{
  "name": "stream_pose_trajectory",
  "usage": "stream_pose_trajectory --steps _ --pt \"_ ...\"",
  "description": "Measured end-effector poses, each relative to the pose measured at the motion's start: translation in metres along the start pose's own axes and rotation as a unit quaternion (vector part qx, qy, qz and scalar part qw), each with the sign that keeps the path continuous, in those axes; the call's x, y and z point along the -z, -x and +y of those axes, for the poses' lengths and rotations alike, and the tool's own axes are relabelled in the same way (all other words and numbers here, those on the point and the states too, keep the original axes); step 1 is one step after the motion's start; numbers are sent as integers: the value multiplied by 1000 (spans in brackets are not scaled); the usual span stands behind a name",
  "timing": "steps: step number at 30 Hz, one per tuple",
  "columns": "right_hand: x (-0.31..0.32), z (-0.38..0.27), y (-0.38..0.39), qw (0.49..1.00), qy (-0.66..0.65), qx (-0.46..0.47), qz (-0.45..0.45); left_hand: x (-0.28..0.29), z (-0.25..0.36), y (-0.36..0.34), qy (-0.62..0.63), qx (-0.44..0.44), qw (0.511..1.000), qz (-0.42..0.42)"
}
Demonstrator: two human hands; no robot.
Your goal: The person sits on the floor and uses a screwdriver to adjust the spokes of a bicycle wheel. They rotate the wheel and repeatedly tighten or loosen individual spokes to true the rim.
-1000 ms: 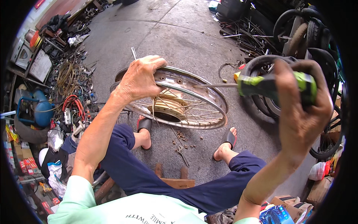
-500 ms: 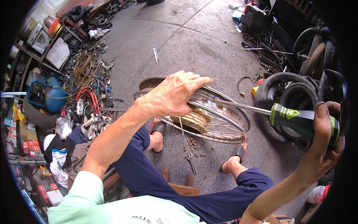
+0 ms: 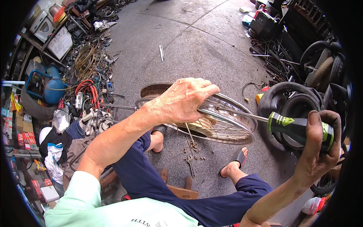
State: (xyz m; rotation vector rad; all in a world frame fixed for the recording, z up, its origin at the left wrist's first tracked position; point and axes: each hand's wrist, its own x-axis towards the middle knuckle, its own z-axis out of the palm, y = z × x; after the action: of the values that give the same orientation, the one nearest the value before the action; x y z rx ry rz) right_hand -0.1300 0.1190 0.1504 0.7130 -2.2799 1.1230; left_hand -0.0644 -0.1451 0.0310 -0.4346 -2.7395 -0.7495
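My left hand (image 3: 181, 97) is closed over the upper edge of a spoked metal wheel rim (image 3: 247, 138), holding it tilted above the floor between my feet. A pale gold hub (image 3: 200, 128) and thin spokes show inside it. In my right hand (image 3: 317, 157) is a screwdriver (image 3: 289, 126) with a chunky black and green handle, thumb lying along the grip. Its shaft points left, with the tip at the rim's inner channel, close to a hole near my left fingers. Whether the tip sits in a hole is unclear.
Several small brass-coloured fittings (image 3: 203, 158) and a wrench (image 3: 191, 169) lie on the floor below the wheel. Tyres (image 3: 298, 108) stack up at the right. Cables and parts (image 3: 89, 62) crowd the left, beside a blue compressor tank (image 3: 55, 87). A metal strip (image 3: 162, 53) lies ahead.
The screwdriver has shifted slightly left and its tip now sits nearer my left fingers. My left hand keeps its grip on the rim. The whole view has moved a little.
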Motion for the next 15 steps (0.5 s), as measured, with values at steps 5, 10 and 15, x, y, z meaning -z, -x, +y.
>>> stream_pose_trajectory --steps 5,10,15 --pt "2 3 -3 999 -21 -17 -35 2 4 2 -16 5 1000 -1" --pt "7 9 -2 996 -38 47 -72 -4 21 4 -58 -16 998 -18" --pt "2 4 1 962 -235 67 -120 -9 40 6 -66 -32 996 -58"
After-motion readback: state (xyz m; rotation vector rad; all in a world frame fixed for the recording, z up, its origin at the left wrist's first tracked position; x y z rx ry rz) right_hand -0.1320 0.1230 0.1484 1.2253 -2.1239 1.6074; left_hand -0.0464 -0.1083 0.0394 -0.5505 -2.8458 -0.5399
